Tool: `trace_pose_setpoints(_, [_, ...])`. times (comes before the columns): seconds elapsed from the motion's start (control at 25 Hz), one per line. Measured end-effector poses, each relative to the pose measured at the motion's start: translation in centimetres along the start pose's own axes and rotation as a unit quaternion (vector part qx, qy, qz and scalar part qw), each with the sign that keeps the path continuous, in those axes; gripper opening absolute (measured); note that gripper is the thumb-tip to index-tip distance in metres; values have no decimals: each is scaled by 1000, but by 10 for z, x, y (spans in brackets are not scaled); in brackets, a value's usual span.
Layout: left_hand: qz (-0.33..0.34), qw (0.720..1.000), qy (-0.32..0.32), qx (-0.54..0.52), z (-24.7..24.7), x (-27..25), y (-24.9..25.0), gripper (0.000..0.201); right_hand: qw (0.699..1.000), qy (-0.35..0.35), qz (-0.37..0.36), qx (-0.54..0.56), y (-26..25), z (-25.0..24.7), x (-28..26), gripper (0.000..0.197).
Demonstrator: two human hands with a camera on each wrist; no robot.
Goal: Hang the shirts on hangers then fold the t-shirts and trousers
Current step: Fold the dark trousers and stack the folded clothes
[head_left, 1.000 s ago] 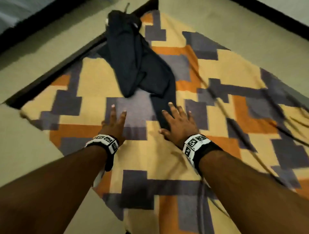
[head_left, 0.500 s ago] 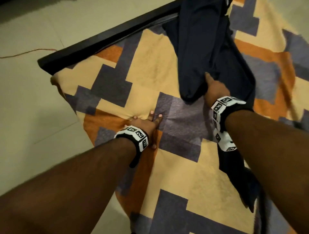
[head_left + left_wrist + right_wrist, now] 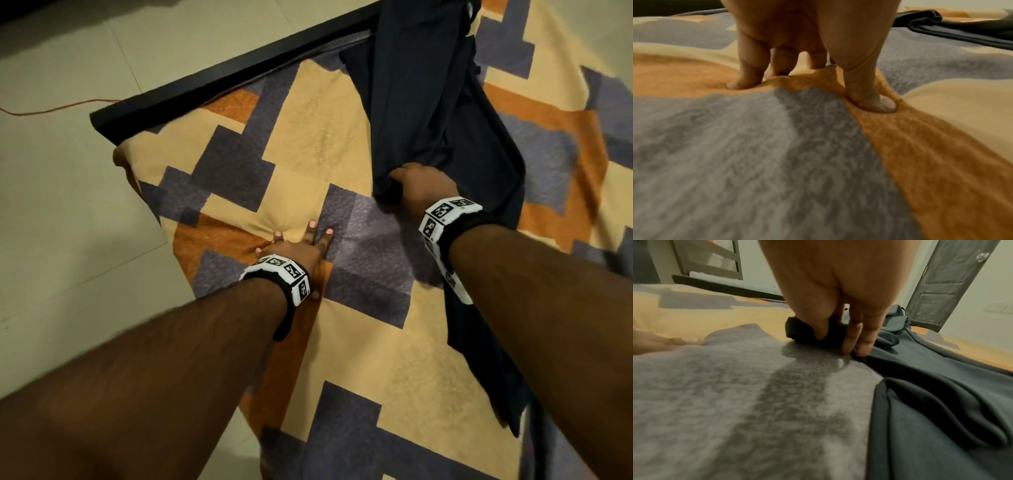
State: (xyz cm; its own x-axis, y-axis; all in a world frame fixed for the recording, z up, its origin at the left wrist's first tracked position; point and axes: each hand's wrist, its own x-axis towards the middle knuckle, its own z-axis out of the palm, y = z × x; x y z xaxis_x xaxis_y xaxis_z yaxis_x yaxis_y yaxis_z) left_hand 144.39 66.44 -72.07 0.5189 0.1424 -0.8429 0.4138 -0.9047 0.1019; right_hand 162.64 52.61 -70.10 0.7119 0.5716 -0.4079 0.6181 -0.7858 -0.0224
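Forearms: two, bare, entering from the near edge in the head view. Each wrist is banded with a white block [image 3: 284,270] printed with black-and-white square marker patterns; no words or brand can be read on them.

Blanket [image 3: 359,383]: fleecy, napped, patterned in stepped rectangular blocks of cream, orange and grey-violet. It is spread flat, with one corner draped toward the pale tiled floor [image 3: 68,192].

Left hand [image 3: 296,248]: planted on the blanket with fingers spread and straight, nothing held. Fingertips [image 3: 740,84] and thumb are seen pressed into the pile, raising a small ridge of orange cloth between them (left wrist view).

Right hand [image 3: 423,186]: closed around a bunched end of the trousers [image 3: 428,102]. In the right wrist view the thumb and curled fingers [image 3: 855,339] are seen pinching a rolled fold of the dark cloth against the blanket.

Trousers: dark navy, smooth matt fabric, lying crumpled on the blanket. One length runs from the gripped end up to the far edge of the head view; another strip passes beneath the right forearm toward the near edge. A small white tag shows at the far end, its writing too small to read.

Dark bar [image 3: 239,65]: straight, black, laid along the blanket's far edge.

Thin orange cord [image 3: 58,108]: on the floor, far left.
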Motion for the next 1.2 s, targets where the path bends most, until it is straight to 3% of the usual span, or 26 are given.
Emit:
trace_pose_setpoints(0.08, [8, 1000, 12, 0, 3, 1, -2, 122, 997, -8, -19, 75, -7, -10, -22, 27])
trace_pose_setpoints(0.12, [11, 1000, 18, -1, 4, 1, -3, 122, 991, -59, -37, 113, -10, -14, -41, 25])
trace_pose_setpoints(0.16, [9, 1000, 21, -3, 6, 0, -4, 122, 976, -156, -60, 140, -13, -13, -69, 20])
trace_pose_setpoints(0.2, [6, 1000, 23, -4, 8, -3, -4, 122, 939, -302, -66, 149, -17, -13, -105, 14])
trace_pose_setpoints(0.28, [12, 999, 39, -7, 11, -9, -1, 116, 807, -582, -36, 92, -24, -9, -182, 4])
trace_pose_setpoints(0.32, [17, 999, 50, -9, 14, -12, 0, 109, 756, -647, -45, 88, -24, -6, -209, 4])
trace_pose_setpoints(0.36, [18, 998, 58, -9, 14, -15, -2, 102, 756, -642, -76, 106, -20, 0, -219, 9])
trace_pose_setpoints(0.4, [18, 998, 60, -12, 15, -19, -3, 98, 804, -572, -108, 126, -13, 5, -220, 18])
trace_pose_setpoints(0.48, [16, 997, 70, -18, 19, -22, -4, 99, 925, -337, -132, 119, -4, 8, -202, 34])
trace_pose_setpoints(0.56, [8, 995, 91, -34, 24, -26, 1, 98, 970, -162, -145, 113, -8, 11, -188, 39])
trace_pose_setpoints(0.68, [13, 977, 154, -144, 43, -40, 7, 83, 960, -42, -61, 269, -21, 29, -183, 41])
trace_pose_setpoints(0.8, [55, 878, 289, -377, 55, -51, 8, 87, 899, 148, 42, 410, -26, 25, -178, 47])
trace_pose_setpoints(0.84, [76, 871, 316, -369, 53, -53, 9, 90, 882, 197, 31, 426, -25, 22, -176, 54])
trace_pose_setpoints(0.88, [98, 891, 322, -305, 48, -56, 12, 87, 875, 214, 8, 434, -24, 19, -175, 67])
trace_pose_setpoints(0.92, [114, 918, 312, -216, 42, -60, 17, 76, 886, 207, -16, 414, -23, 15, -174, 77])
trace_pose_setpoints(1.0, [142, 948, 282, -45, 30, -75, 27, 53, 952, 172, -54, 245, -17, 3, -171, 74])
trace_pose_setpoints(1.04, [170, 946, 276, 32, 28, -82, 29, 47, 981, 147, -67, 106, -14, -3, -170, 61])
trace_pose_setpoints(1.08, [208, 934, 272, 102, 30, -89, 31, 45, 991, 103, -82, -23, -11, -8, -173, 45])
trace_pose_setpoints(1.12, [246, 922, 258, 152, 36, -96, 32, 41, 987, 47, -105, -116, -9, -12, -178, 34])
trace_pose_setpoints(1.2, [282, 927, 187, 164, 53, -112, 29, 31, 969, -73, -152, -179, -4, -11, -192, 31])
